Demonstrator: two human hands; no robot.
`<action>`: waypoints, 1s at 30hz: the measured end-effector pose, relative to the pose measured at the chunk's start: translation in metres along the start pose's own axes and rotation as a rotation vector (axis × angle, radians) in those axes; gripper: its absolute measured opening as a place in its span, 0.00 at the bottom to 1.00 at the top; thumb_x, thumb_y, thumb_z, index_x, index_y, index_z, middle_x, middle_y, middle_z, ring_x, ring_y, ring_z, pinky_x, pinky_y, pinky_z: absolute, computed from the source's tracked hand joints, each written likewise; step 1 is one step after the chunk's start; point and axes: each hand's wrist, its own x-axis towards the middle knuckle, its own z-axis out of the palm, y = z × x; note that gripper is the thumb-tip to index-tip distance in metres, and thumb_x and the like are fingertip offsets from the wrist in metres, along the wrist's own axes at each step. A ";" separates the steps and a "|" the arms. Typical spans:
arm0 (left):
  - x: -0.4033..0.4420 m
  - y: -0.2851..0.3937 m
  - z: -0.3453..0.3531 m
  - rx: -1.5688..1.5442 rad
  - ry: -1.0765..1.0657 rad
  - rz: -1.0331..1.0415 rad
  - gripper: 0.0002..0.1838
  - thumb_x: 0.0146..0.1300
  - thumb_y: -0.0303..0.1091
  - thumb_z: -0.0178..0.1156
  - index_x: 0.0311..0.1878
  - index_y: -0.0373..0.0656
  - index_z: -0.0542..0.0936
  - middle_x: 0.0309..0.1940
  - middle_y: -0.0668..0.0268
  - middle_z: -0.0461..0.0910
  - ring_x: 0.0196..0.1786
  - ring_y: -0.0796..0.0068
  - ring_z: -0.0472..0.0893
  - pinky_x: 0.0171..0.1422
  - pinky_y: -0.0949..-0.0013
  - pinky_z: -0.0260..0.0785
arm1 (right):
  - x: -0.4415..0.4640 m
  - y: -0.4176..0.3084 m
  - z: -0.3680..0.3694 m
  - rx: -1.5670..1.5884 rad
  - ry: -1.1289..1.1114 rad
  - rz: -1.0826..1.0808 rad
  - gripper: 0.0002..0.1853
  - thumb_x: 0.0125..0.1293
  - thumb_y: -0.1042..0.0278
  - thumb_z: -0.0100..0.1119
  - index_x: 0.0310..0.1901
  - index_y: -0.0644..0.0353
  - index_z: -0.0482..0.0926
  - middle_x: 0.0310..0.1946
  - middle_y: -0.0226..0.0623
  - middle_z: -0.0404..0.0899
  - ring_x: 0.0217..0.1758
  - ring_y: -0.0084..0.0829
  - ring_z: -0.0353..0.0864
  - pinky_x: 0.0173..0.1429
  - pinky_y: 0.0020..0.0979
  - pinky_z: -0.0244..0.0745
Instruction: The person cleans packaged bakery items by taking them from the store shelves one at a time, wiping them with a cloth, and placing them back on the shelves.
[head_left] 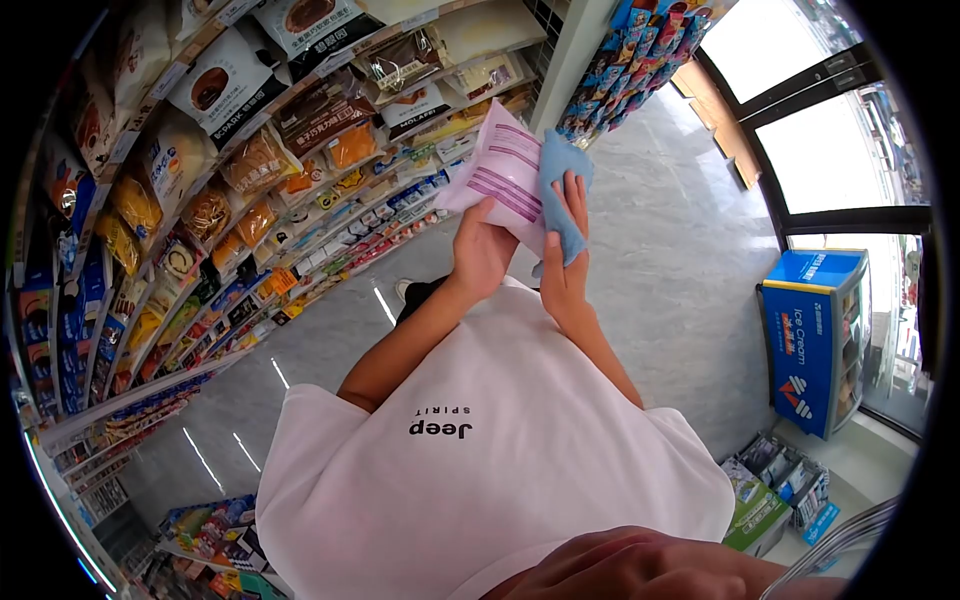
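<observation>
A pale pink plastic package (505, 165) with purple printed lines is held up in front of my chest. My left hand (483, 250) has its fingers closed on the lower left part of this package, some of them hidden behind it. On the other side, a blue cloth (562, 190) lies against the package's right edge. My right hand (568, 250) grips the cloth, its fingers pressed over the front. The cloth touches the package, and both are tilted.
Shelves (330, 65) of packaged bread and snacks rise at the left. Hanging blue packets (640, 50) are at the top. A blue ice cream freezer (800, 340) stands by the glass doors (825, 150) at the right. Grey floor (670, 260) stretches between.
</observation>
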 end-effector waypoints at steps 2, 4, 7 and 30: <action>-0.001 -0.009 0.001 0.233 -0.038 0.079 0.36 0.71 0.52 0.50 0.75 0.41 0.59 0.70 0.58 0.68 0.73 0.62 0.68 0.78 0.52 0.55 | -0.005 0.009 0.002 0.210 0.102 0.217 0.30 0.77 0.55 0.45 0.73 0.65 0.65 0.76 0.48 0.60 0.81 0.46 0.54 0.82 0.47 0.43; -0.001 -0.012 -0.001 0.380 -0.145 0.181 0.41 0.69 0.47 0.54 0.79 0.41 0.52 0.75 0.58 0.61 0.74 0.62 0.65 0.79 0.55 0.54 | -0.010 0.018 0.004 0.421 0.208 0.431 0.31 0.78 0.51 0.43 0.73 0.66 0.63 0.75 0.46 0.62 0.79 0.44 0.58 0.81 0.44 0.48; -0.006 0.001 0.005 0.611 -0.276 0.332 0.43 0.65 0.36 0.59 0.81 0.43 0.52 0.78 0.57 0.59 0.75 0.59 0.65 0.78 0.56 0.54 | -0.003 0.022 0.002 0.735 0.331 0.622 0.31 0.81 0.49 0.37 0.74 0.64 0.62 0.73 0.44 0.66 0.75 0.41 0.66 0.78 0.42 0.59; 0.021 0.079 0.023 1.645 -0.251 -0.011 0.42 0.39 0.50 0.83 0.57 0.37 0.79 0.49 0.57 0.83 0.51 0.63 0.83 0.56 0.64 0.74 | -0.006 0.048 0.016 1.276 0.124 0.943 0.26 0.79 0.51 0.44 0.66 0.63 0.69 0.61 0.45 0.78 0.62 0.41 0.81 0.65 0.43 0.79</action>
